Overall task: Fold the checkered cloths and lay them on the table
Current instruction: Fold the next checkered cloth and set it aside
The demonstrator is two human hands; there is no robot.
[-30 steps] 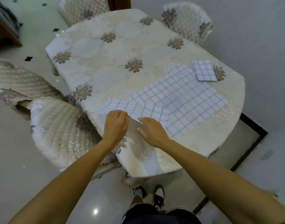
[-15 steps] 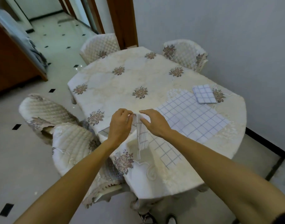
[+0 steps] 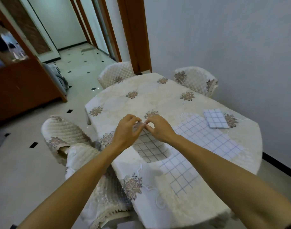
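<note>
Over the near edge of the table point(image 3: 158, 100): a checkered cloth point(image 3: 151, 149) held up, one folded cloth point(image 3: 215, 120) done.
Left hand point(image 3: 126, 129) and right hand point(image 3: 159, 129) meet fingertip to fingertip, pinching its top edge; its lower part trails on the table. The folded one lies by the far right edge; a flat checkered spread point(image 3: 207, 138) beside it (same piece or another, I cannot tell) looks unfolded, so most seems left.

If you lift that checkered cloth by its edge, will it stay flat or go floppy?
Probably floppy: pinched by the left hand and right hand, the checkered cloth sags in a curve instead of holding flat. Likely light too, since a fingertip grip carries it. It should crease easily, like the folded cloth nearby.
</note>
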